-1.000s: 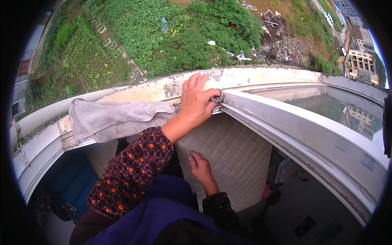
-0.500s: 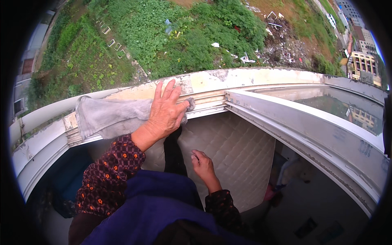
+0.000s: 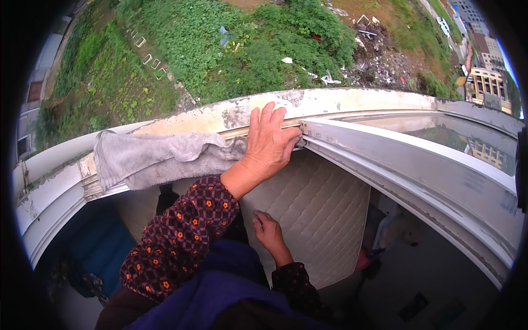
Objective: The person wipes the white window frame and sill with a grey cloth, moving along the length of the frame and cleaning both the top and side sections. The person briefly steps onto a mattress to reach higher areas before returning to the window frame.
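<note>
My left hand (image 3: 268,144) presses a grey cloth (image 3: 159,157) onto the window track, its palm over the cloth's right end. The fingers reach across toward the outer sill, and the thumb points at the sash corner. The rest of the cloth trails leftward, rumpled, over the track and its inner edge. Lower down, my right hand (image 3: 269,232) hovers above a quilted cream mattress (image 3: 324,209), fingers curled in and thumb against them. Whether anything small is inside it is hidden.
A white window sash (image 3: 407,159) stands angled to the right of my left hand. The worn outer sill (image 3: 352,98) runs along the opening, with a drop to green plants (image 3: 264,49) and scattered rubbish outside. A white pipe (image 3: 66,159) lies along the left.
My left hand has slid right along the track to the sash corner, drawing the cloth's right end with it. My right hand has shifted slightly down and left, its fingers still curled.
</note>
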{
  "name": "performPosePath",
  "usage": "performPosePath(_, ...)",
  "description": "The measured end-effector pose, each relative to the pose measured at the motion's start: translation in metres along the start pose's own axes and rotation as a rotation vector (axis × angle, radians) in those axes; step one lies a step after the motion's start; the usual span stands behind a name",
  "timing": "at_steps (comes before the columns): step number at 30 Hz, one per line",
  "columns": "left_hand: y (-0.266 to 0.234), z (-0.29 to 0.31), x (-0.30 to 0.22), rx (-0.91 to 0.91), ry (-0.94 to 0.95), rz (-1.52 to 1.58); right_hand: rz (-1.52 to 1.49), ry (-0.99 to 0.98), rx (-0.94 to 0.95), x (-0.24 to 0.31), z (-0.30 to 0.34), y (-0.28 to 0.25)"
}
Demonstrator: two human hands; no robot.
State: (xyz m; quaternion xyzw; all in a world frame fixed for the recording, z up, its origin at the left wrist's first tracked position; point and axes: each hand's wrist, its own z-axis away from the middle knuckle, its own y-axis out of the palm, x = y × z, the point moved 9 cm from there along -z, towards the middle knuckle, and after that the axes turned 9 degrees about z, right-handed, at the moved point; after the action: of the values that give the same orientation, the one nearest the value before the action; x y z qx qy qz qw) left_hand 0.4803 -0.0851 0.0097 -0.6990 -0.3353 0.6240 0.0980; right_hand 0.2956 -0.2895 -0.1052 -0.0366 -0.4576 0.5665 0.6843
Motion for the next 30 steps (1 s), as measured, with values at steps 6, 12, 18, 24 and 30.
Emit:
performPosePath(6, -0.011, 0.000, 0.019, -0.090, -0.120, 0.192, -0.030, 0.013, -0.001, 0.001, -0.003, 0.000)
performPosePath(12, 0.000, 0.008, 0.002, -0.117, -0.102, 0.107, -0.042, -0.008, -0.004, 0.002, -0.005, 0.008)
performPosePath(18, 0.004, 0.010, -0.001, 0.029, -0.007, 0.017, -0.045, 0.010, 0.053, 0.004, -0.004, 0.017)
performPosePath(24, -0.010, 0.009, 0.003, 0.177, -0.025, -0.066, 0.012, -0.030, 0.025, 0.014, -0.012, 0.009)
performPosePath(30, -0.043, 0.023, 0.012, 0.173, 0.016, -0.065, 0.012, -0.056, -0.020, 0.008, -0.014, -0.004)
